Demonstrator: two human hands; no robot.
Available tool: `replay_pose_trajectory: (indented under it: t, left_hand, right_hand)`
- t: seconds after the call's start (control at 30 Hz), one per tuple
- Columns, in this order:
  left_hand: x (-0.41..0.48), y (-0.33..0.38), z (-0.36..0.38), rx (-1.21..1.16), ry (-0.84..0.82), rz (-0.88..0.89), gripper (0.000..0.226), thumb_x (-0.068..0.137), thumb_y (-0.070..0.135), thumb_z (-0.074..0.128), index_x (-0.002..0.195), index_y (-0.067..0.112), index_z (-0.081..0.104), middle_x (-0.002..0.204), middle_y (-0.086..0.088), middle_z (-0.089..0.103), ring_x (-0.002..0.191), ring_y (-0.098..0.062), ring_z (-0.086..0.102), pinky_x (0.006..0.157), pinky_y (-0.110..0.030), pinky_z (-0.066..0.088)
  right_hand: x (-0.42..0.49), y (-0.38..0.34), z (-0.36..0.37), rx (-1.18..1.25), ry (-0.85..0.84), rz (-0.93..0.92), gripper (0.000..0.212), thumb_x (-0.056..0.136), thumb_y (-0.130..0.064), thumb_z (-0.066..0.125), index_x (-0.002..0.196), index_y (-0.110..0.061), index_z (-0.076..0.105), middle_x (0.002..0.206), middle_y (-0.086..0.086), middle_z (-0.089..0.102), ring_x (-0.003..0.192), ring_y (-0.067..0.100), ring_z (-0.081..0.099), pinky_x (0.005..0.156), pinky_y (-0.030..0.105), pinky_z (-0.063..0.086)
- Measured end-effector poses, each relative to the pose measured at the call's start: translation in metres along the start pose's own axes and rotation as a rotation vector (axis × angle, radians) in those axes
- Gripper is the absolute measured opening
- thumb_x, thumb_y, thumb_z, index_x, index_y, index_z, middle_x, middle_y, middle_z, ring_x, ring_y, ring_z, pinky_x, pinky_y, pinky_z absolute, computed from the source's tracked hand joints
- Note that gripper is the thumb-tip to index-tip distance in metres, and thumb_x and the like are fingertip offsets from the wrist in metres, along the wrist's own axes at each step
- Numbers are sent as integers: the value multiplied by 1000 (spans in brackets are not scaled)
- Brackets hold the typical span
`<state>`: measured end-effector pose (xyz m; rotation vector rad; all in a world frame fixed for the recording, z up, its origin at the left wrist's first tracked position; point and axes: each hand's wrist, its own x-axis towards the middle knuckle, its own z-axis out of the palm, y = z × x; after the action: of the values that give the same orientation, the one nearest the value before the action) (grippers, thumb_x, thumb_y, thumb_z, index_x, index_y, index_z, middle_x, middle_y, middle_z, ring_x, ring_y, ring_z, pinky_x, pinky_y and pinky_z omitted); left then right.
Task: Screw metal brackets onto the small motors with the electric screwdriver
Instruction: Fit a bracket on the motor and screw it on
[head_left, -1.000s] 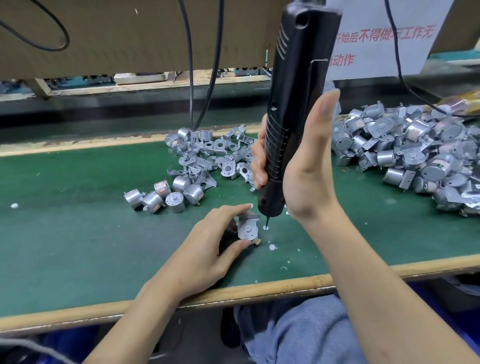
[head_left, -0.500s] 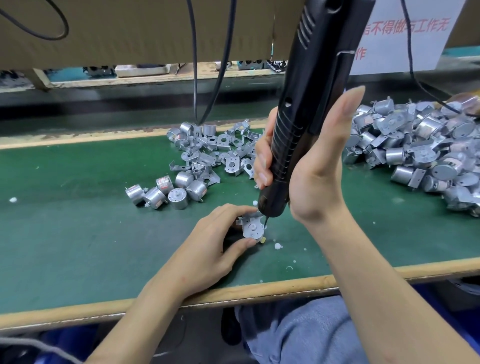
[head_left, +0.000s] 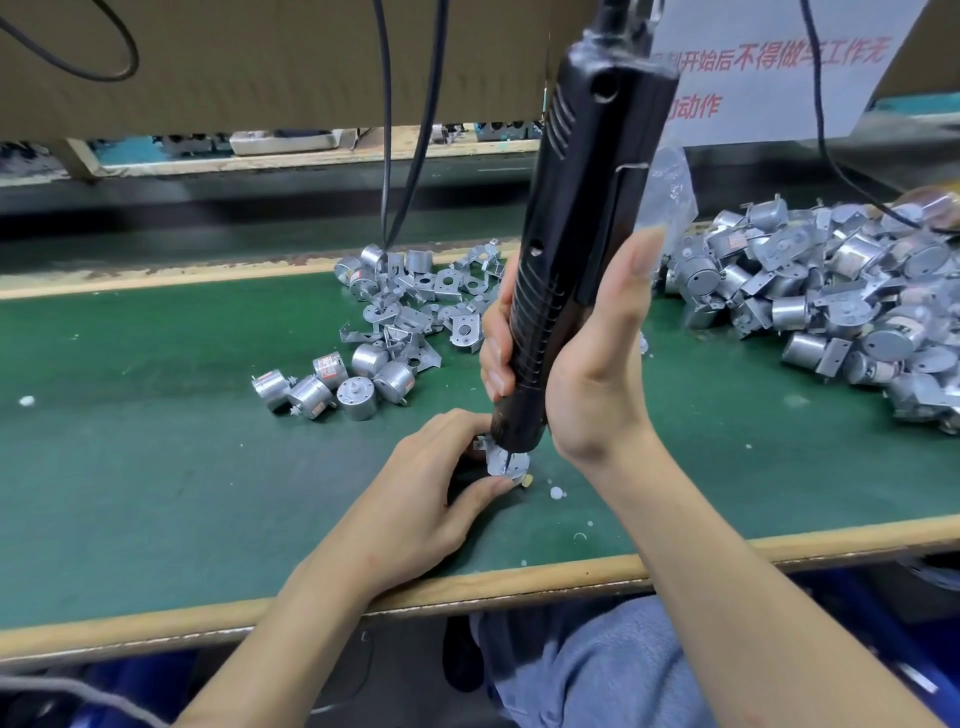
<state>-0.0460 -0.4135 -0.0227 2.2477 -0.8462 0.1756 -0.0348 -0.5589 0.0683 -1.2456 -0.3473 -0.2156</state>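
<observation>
On the table (head_left: 156, 467), brackets (head_left: 415, 306) lie behind loose motors (head_left: 358, 384); the assembled heap (head_left: 831, 312) lies far right.

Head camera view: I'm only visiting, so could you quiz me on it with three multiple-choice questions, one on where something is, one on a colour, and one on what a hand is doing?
1. Where does the big heap of motors lie?
A. At the right side of the mat
B. On the person's lap
C. At the mat's left edge

2. What colour is the mat?
A. Red
B. Green
C. White

3. What is the right hand doing?
A. Resting flat on the mat
B. Picking up a loose motor
C. Holding the electric screwdriver

Answers: 1 A, the heap fills the bench's right part. 2 B, the surface is green throughout. 3 C, its fingers wrap the black tool, whose lower end sits on the bracket that the left hand holds.
</observation>
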Motion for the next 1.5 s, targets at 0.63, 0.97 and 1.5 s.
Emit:
replay_pose_trajectory:
  t: [0.63, 0.97, 1.5]
  left_hand:
    - [5, -2, 6, 42, 3, -26, 20, 87, 45, 65, 96, 33, 53, 88, 15, 60, 80, -4, 53, 68, -20, 41]
    - [3, 7, 4, 44, 8, -62, 23, 87, 40, 66, 102, 24, 58, 94, 13, 60, 89, -11, 56, 78, -20, 44]
    - [0, 4, 7, -16, 1, -201, 39, 87, 42, 72, 117, 38, 49, 118, 19, 59, 112, 6, 54, 91, -5, 38]
  right_hand:
    - [-11, 0, 17, -137, -28, -53, 97, 66, -99, 42, 70, -3, 46, 50, -4, 49, 39, 15, 43, 42, 30, 34]
    - [-4, -2, 17, -126, 12, -18, 96, 61, -102, 37, 70, -8, 51, 51, -4, 50, 41, 18, 45, 46, 26, 37]
    - [5, -7, -70, -177, 180, -58, 69, 65, -100, 32, 70, -38, 61, 55, -3, 52, 41, 19, 47, 44, 29, 42]
